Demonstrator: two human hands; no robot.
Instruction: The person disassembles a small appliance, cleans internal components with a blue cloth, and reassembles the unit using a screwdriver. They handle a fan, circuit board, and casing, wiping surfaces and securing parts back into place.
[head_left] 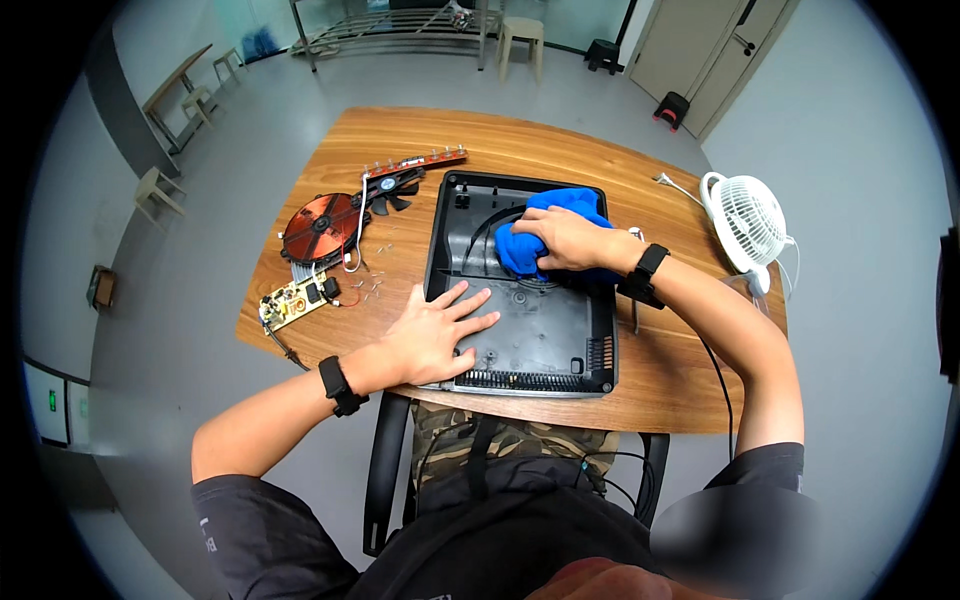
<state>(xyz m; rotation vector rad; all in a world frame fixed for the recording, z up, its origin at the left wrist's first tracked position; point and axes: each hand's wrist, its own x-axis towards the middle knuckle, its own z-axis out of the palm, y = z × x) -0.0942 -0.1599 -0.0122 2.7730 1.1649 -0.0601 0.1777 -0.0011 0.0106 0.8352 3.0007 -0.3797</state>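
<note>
A shallow black plastic housing (545, 320), like the bottom shell of an induction cooker, lies with its inside up on the table in front of me. My left hand (437, 335) is flat on its lower left part, fingers spread, holding nothing. My right hand (560, 238) grips a bunched blue cloth (572, 203) and presses it against the upper right part of the housing. The cloth hides the housing's upper right corner and part of its round opening. Vent slots run along the housing's near edge.
Left of the housing lie a copper coil (321, 228), a small black fan (392, 190), a red circuit strip (430, 161), a yellowish circuit board (292, 303) and scattered screws (372, 287). A white desk fan (750, 218) stands at the right of the wooden table (660, 375). A black cable (722, 375) hangs near my right forearm.
</note>
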